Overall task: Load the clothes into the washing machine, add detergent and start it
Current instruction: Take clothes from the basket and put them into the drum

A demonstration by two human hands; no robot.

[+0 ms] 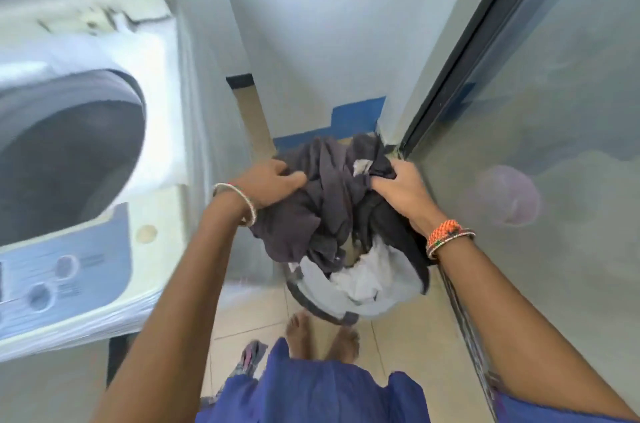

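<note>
Both hands' grip holding dark clothes, left hand [268, 182], right hand [403, 192], clothes [332, 201], above basket [311, 305], washing machine [69, 159] left

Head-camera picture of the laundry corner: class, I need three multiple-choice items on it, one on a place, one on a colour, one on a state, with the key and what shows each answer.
1. Where does the washing machine stand, as the person sees it?
A. to the left of the laundry basket
B. to the right of the basket
C. behind the glass door

2. What colour is the bundle of clothes that both hands grip?
A. bright red
B. dark grey
C. yellow

3. In what state is the machine's tub?
A. lid down
B. open at the top
C. packed to the brim with clothes

Key: 1 A, the machine fills the left edge while the basket sits at the centre on the floor. 2 B, the cloth between the left hand and the right hand is dark grey. 3 B, the dark round opening is uncovered.
</note>
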